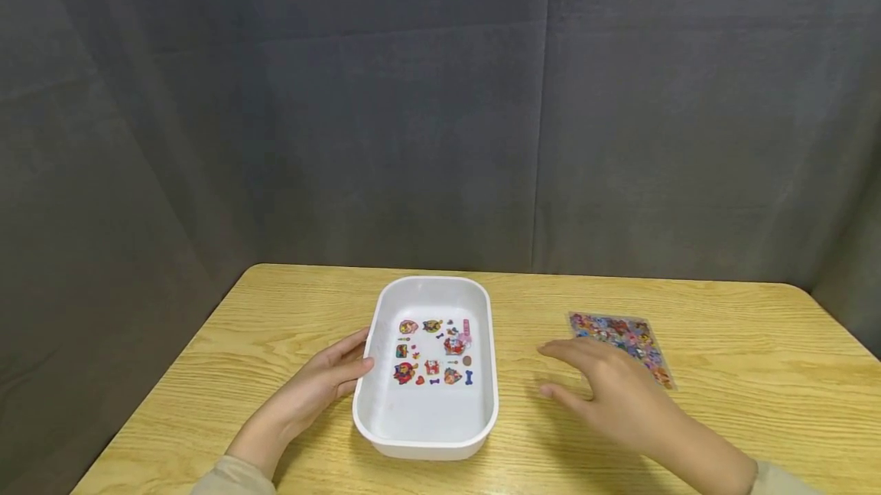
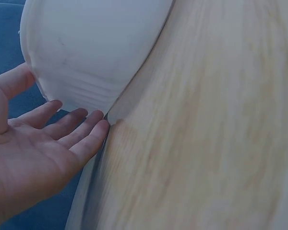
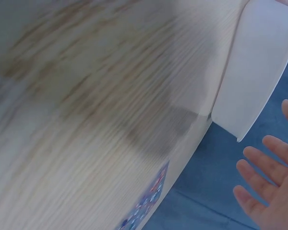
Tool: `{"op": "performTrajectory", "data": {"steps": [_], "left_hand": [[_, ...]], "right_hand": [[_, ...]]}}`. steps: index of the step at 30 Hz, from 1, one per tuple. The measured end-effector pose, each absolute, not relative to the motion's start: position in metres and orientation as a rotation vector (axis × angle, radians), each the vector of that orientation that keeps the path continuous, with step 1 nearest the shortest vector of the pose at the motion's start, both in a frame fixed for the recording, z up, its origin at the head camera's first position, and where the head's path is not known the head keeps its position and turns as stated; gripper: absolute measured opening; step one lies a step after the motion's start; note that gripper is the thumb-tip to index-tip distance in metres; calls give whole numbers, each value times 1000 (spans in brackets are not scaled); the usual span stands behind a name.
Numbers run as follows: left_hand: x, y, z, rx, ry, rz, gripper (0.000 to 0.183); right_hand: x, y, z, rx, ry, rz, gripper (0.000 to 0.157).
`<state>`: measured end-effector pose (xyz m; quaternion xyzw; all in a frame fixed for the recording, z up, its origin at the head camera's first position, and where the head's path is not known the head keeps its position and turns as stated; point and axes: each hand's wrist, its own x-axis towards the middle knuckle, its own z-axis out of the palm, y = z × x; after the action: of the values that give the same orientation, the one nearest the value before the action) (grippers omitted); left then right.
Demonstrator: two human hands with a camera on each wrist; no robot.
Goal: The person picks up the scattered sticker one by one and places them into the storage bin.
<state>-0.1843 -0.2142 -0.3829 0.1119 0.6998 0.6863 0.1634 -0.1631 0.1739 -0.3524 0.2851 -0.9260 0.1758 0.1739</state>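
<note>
A white plastic tray (image 1: 432, 422) with rounded corners stands on the wooden table. Inside lies a clear sheet of cartoon stickers (image 1: 430, 352), showing small characters, bones and hearts. My left hand (image 1: 316, 384) holds the tray's left side, thumb at the rim and fingers against the outer wall. In the left wrist view, the left fingertips (image 2: 93, 115) meet the wall's lower part. Right of the tray, my right hand (image 1: 616, 395) hovers above the table, fingers spread and nothing in them. It partly covers a second, densely coloured sticker sheet (image 1: 643, 338) lying flat.
The light wooden table (image 1: 310, 296) has rounded far corners. A dark grey cloth (image 1: 413, 135) hangs behind it and along the left side.
</note>
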Motion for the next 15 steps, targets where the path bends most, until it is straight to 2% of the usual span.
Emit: {"op": "performTrajectory", "data": {"steps": [15], "left_hand": [[-185,-214,-384,305,1973,1975,72]], "right_hand": [[-165,198,-359,812,-2617,478,40]]}}
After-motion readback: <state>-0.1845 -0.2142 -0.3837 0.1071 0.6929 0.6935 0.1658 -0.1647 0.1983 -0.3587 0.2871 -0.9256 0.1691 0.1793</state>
